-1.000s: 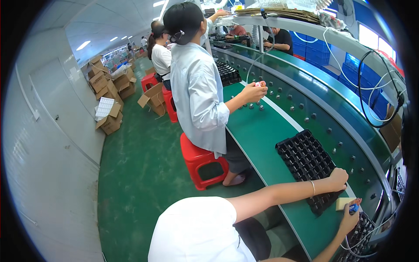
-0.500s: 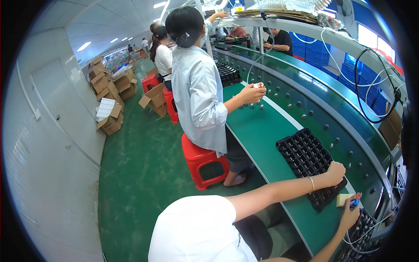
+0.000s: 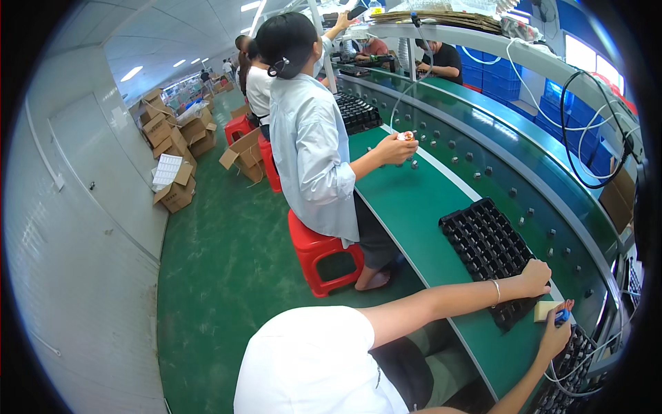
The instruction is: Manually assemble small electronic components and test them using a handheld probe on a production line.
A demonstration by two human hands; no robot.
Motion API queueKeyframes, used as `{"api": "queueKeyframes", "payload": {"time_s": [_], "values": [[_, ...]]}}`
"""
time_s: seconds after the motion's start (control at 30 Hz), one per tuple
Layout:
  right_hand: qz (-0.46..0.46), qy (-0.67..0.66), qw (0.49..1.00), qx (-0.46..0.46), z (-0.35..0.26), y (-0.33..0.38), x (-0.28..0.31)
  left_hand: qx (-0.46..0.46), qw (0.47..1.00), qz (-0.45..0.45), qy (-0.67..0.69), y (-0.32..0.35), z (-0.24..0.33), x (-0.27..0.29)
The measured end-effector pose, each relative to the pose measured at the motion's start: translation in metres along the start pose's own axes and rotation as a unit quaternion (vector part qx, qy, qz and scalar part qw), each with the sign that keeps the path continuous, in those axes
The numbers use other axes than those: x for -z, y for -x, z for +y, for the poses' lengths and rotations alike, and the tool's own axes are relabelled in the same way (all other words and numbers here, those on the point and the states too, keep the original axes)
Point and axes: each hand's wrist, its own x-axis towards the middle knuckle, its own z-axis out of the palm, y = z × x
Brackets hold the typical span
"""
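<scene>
My left hand (image 3: 535,278) is closed at the belt-side edge of a black compartment tray (image 3: 486,234), its forearm crossing the tray's near part. Whatever its fingers hold, if anything, is hidden. Lower right, my right hand (image 3: 554,338) grips a small blue piece (image 3: 562,317) with a reddish end; its exact kind cannot be made out. Right beside these fingers sits a pale yellow block (image 3: 546,311). More black trays (image 3: 569,366) lie near my right forearm, with a cable over them.
A conveyor belt (image 3: 496,181) carrying several small metal parts runs along the green bench (image 3: 407,200). On the left, a co-worker (image 3: 310,145) sits on a red stool (image 3: 324,255), holding a small white-and-red thing. Overhead are a shelf (image 3: 455,31) and hanging cables (image 3: 567,131).
My left hand has shifted slightly down and right. My right hand hardly moves. The co-worker leans a little left, and a dark flat object now shows at their raised hand.
</scene>
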Motion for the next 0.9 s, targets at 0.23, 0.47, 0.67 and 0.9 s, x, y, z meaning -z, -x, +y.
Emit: {"api": "queueKeyframes", "payload": {"time_s": [0.23, 0.47, 0.67, 0.9], "values": [[0.007, -0.013, 1.0, 0.013, 0.0, -0.002, -0.003, 0.013, 0.999, -0.035, 0.034, -0.006, 0.001, -0.013], [0.004, -0.012, 1.0, 0.002, 0.004, -0.001, -0.003, 0.063, 0.992, 0.001, 0.107, -0.005, -0.001, -0.01], [0.061, -0.034, 0.997, 0.025, 0.012, 0.002, -0.008, 0.075, 0.988, 0.033, 0.13, -0.005, 0.006, -0.008], [0.018, -0.057, 0.998, 0.009, -0.016, 0.003, 0.003, 0.063, 0.987, 0.04, 0.143, -0.006, -0.009, -0.019]]}}
